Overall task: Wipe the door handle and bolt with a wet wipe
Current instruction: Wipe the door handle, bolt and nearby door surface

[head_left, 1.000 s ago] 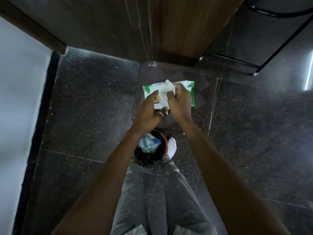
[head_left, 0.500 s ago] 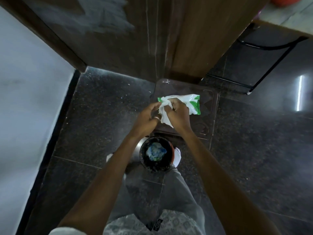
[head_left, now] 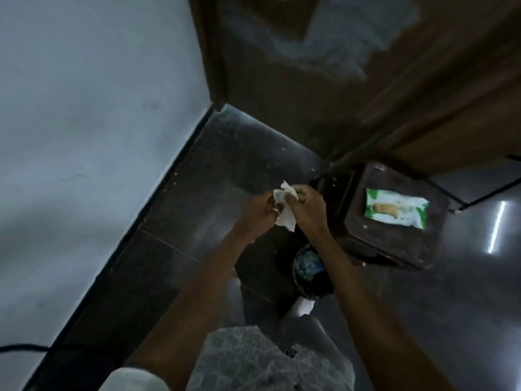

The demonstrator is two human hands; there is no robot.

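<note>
Pinched between both hands, just left of the table: a crumpled white wipe. Left hand curled round its left side, right hand curled over its top, fingers of both closed on the sheet. Flat on the table: green-and-white pack, well apart from the hands. Near the table's front left corner, below the right wrist: round bin. Behind the table: brown door.

The wet wipe has come free of the pack — carried left.
</note>
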